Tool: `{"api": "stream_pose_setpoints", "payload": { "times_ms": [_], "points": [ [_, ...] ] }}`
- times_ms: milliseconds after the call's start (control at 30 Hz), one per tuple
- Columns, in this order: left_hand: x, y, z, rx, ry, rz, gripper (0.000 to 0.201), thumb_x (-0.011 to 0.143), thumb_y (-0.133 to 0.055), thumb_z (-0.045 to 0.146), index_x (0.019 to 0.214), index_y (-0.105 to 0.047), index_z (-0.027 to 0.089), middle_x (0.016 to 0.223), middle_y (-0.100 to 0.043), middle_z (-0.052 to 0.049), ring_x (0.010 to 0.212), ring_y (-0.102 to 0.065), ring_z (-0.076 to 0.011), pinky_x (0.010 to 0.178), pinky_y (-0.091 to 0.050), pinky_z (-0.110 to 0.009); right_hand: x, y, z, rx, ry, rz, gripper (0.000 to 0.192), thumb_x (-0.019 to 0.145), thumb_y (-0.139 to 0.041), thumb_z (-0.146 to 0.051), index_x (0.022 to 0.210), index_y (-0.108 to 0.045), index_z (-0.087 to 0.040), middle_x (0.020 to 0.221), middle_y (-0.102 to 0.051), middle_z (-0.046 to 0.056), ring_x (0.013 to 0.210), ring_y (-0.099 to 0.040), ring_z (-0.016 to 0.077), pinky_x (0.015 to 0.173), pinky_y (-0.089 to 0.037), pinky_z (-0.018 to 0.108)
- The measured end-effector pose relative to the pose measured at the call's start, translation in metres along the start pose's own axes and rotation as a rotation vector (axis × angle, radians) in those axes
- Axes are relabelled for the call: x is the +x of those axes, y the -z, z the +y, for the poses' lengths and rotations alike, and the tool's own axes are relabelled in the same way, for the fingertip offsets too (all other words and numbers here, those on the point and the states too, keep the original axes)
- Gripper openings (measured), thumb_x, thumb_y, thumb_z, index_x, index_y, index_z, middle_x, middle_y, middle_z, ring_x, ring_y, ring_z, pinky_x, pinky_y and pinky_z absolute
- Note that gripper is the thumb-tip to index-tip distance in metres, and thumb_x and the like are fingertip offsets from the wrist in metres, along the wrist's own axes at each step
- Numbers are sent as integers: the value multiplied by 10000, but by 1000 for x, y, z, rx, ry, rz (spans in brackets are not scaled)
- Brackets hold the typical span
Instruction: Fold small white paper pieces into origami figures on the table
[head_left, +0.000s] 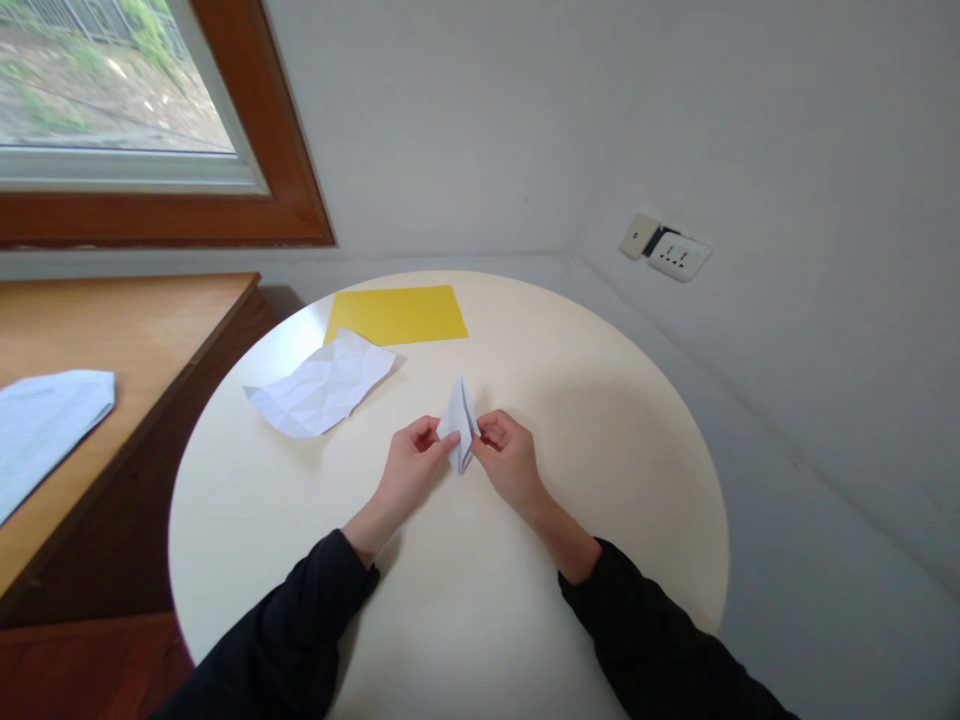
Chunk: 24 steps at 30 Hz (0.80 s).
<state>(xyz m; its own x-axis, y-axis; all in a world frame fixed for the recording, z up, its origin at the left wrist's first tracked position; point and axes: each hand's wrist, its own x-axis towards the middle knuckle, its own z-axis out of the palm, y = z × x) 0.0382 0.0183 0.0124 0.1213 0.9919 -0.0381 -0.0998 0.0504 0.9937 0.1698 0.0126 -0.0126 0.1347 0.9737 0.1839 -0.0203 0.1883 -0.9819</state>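
While both hands meet over the middle of the round tabletop, a small folded white paper stands between them, its pointed tip rising up and away from the fingers. The left hand pinches the paper's left edge between thumb and fingertips; the right hand pinches its right edge the same way, fingers curled inward and pressed on the fold. The paper's lower end sits just between the two thumbs, close to the tabletop. Beyond the left fingers, well apart, lies a crumpled white sheet, and past it a flat yellow sheet. Dark sleeves cover both forearms.
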Motion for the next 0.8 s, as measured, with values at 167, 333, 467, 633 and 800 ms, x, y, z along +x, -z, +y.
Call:
{"api": "stream_pose_setpoints", "payload": {
  "times_ms": [167, 333, 467, 633, 800],
  "points": [
    [0, 1, 2, 14, -24, -15, 247, 617, -712, 352, 631, -563, 155, 582, -551, 33, 536, -445, -90, 530, -333, -213, -2, -1, -2, 33, -12, -50, 212, 648, -682, -283, 625, -486, -206, 571, -560, -41, 531, -545, 118, 530, -431, 244],
    [0, 3, 1, 49, -39, -14, 312, 632, -705, 366, 563, -468, 174, 505, -419, 69, 491, -349, -72, 481, -259, -203, -3, -1, -13, 27, -9, -103, 245, 678, -668, -366, 605, -502, -201, 574, -526, -39, 549, -517, 117, 560, -451, 255],
    [-1, 2, 6, 28, -42, 45, 306, 600, -720, 349, 542, -475, 174, 510, -447, 60, 505, -383, -77, 492, -286, -202, -4, 1, -19, 88, -24, -169, 342, 752, -578, -515, 634, -540, -196, 630, -554, -4, 613, -554, 148, 621, -495, 298],
    [-3, 1, 10, 1, -17, 97, 307, 556, -745, 332, 528, -484, 173, 496, -490, 57, 483, -413, -75, 477, -302, -198, -3, -2, -10, 85, -43, -174, 303, 704, -658, -493, 708, -603, -194, 677, -609, 2, 635, -588, 155, 645, -509, 308],
    [-3, -1, 12, -70, 24, 100, 323, 534, -762, 335, 524, -483, 174, 465, -501, 61, 447, -426, -69, 452, -320, -193, 0, -4, -6, 100, -86, -113, 281, 676, -690, -461, 687, -618, -189, 666, -652, 9, 605, -611, 156, 634, -525, 313]
  ]
}}
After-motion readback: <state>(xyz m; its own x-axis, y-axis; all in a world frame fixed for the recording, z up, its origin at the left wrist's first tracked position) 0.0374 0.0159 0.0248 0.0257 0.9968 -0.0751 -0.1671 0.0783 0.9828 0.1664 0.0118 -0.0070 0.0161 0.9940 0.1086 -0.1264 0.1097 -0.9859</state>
